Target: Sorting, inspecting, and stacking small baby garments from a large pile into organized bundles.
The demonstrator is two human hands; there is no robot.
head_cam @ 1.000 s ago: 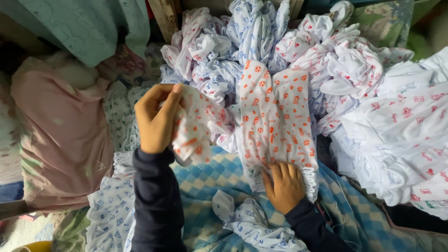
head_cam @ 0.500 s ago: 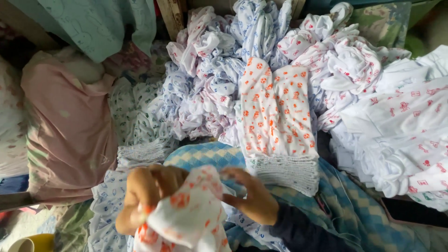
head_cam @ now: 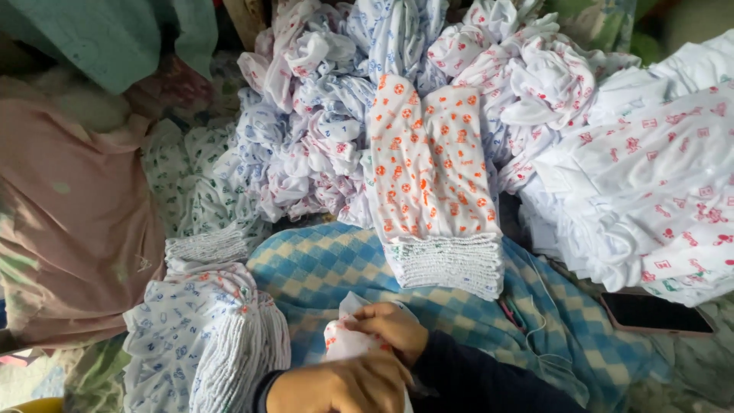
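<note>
From my remote seat I watch both hands meet low in the head view: the left hand (head_cam: 336, 386) and the right hand (head_cam: 390, 330) are each clenched on a small white cloth piece with orange-red print (head_cam: 342, 343), which sits bunched between them just above the blue-and-cream checked cloth (head_cam: 321, 264) on the lap.

Risks, as I judge them: the cloth is crumpled and mostly hidden by the fingers, so it could fold unevenly or slip out of hold. The neat stack of white pieces with orange dots (head_cam: 432, 180) leans against the loose heap of blue-printed white garments (head_cam: 306, 122); a nudge could topple it and mix the sorted pieces. The second folded stack with blue print (head_cam: 206, 336) rests just beside the left forearm and could be brushed askew. A dark flat phone (head_cam: 657, 312) lies near the white pile with red print (head_cam: 657, 191), where sliding cloth might bury it.

I see no packages, labels or signs.
</note>
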